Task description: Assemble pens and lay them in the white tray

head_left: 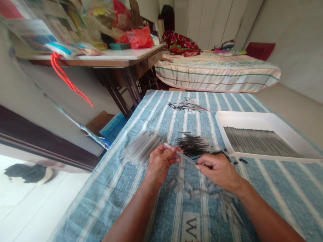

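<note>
Between my two hands a translucent tube (186, 157) slants down to the right. My left hand (161, 161) pinches its upper left end, and my right hand (218, 169) grips the lower right end. Left of them lies a pile of pale clear tubes (142, 148). Just beyond my hands is a heap of thin dark rods (193, 144). Small black pieces (242, 161) lie right of my right hand. Short clear caps (195, 193) are scattered on the cloth nearer to me, some of them beside my right wrist.
A white tray (267, 155) with a row of tubes stands at the right on the striped cloth (101, 201). Thin dark and silver pieces (186, 106) lie at the far end. Beyond are a cluttered desk (113, 57) and a bed (217, 74).
</note>
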Available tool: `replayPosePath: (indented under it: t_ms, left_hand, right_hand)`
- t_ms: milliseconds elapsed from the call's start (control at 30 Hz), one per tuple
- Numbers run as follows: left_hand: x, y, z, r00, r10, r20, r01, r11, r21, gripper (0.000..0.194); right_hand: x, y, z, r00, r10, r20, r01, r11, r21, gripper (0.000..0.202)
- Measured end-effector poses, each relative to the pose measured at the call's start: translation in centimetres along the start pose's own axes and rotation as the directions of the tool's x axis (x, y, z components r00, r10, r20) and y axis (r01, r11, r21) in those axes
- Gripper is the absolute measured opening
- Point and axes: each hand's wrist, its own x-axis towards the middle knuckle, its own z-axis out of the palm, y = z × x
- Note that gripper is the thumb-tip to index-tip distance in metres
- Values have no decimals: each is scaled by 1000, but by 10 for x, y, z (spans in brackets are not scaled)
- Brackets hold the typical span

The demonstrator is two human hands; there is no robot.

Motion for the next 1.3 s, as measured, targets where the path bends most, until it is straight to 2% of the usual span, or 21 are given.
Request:
replayPosePath:
  t_ms: [133, 267, 400, 500, 633, 733, 800, 900, 1000, 1133, 1200, 1300]
  left_hand:
    - [2, 0, -1, 995, -93, 20, 94, 994, -50, 11]
    - [1, -1, 2, 992, -122, 13, 122, 987, -102, 10]
    - [-4, -8, 9, 980, -177, 94, 187, 977, -105, 11]
    - [-7, -13, 13, 958, -235, 163, 254, 961, -108, 11]
    - [-5, -13, 13, 965, -226, 132, 248, 951, -187, 11]
    - [-2, -11, 12, 976, -195, 99, 213, 949, -231, 12]
    - [-2, -11, 12, 971, -203, 122, 227, 947, -227, 12]
    - [-3, -13, 10, 950, -252, 183, 283, 944, -168, 13]
    - [-5, -12, 8, 929, -285, 238, 296, 955, -13, 13]
    - [-9, -6, 5, 924, -206, 322, 114, 953, 282, 5]
    - [-12, -3, 6, 904, -177, 388, 24, 930, 368, 6]
    - [-17, -2, 10, 865, -222, 450, 10, 904, 427, 11]
  right_hand:
    - [-1, 0, -5, 990, 134, -38, -118, 955, 274, 14]
    - [-1, 0, -6, 985, 137, -106, -74, 885, 460, 22]
    - [-3, 2, 1, 971, 94, -220, 13, 897, 443, 26]
    - [-3, 6, 2, 966, 70, -248, 40, 911, 410, 32]
    - [-2, 12, -10, 973, 61, -222, 57, 871, 488, 40]
    - [-1, 13, -18, 984, 93, -152, -1, 856, 518, 33]
    - [-1, 11, -18, 990, 102, -102, -37, 862, 505, 26]
    - [-1, 9, -17, 986, 114, -122, -38, 865, 501, 20]
    - [-2, 9, -22, 978, 118, -175, -19, 874, 486, 19]
    - [-3, 12, -31, 984, 87, -155, -16, 912, 409, 20]
    - [-3, 11, -31, 993, 51, -109, -11, 941, 339, 19]
    - [-3, 7, -24, 999, -29, -32, 35, 975, 218, 18]
